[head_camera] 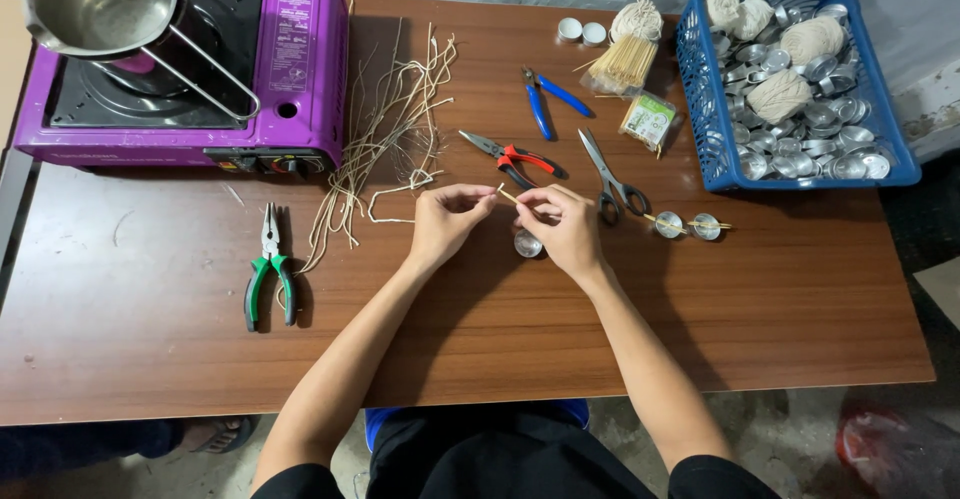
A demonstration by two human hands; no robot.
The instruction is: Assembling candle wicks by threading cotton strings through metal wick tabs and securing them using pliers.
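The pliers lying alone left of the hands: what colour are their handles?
Green with black, seen in the head view: the pliers lie on the wooden table.

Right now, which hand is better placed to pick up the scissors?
Right. The right hand sits beside the scissors, nearly touching their handles, while the left hand is farther off. Both hands pinch a thin wooden stick.

The tabletop [150,359] is reddish-brown with wood grain. The stove [300,59] is purple with a black top, its pot [95,4] silver. One pair of pliers [270,277] has green handles, another [515,157] red, a third [548,99] blue. The basket [700,109] is blue, holding silver cups [840,139] and cream string balls [778,94].
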